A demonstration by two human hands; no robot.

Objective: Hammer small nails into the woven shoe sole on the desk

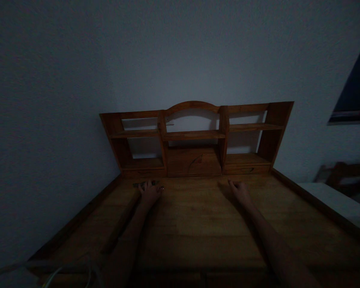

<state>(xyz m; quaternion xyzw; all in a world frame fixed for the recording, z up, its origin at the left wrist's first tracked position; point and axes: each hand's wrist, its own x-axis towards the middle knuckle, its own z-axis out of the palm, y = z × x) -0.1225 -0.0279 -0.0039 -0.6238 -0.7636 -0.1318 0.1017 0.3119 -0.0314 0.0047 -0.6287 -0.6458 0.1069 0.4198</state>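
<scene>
The room is dim. My left hand (150, 193) is at the far left part of the wooden desk top (195, 220), its fingers curled over the head of what looks like a hammer (124, 218). The hammer's long handle runs back toward me along my left forearm. A small shiny spot shows by that hand's thumb side; I cannot make out what it is. Over the right part of the desk top, my right hand (240, 193) is closed, with thumb and forefinger together pointing at the shelf. Anything between those fingers is too dark to see.
A wooden shelf unit (195, 136) with an arched middle stands at the desk's back edge, against a pale wall (180, 52). Raised wooden edges (315, 202) run along both sides. Pale cables (57, 264) hang at lower left. A white surface (333, 198) lies beyond the right edge.
</scene>
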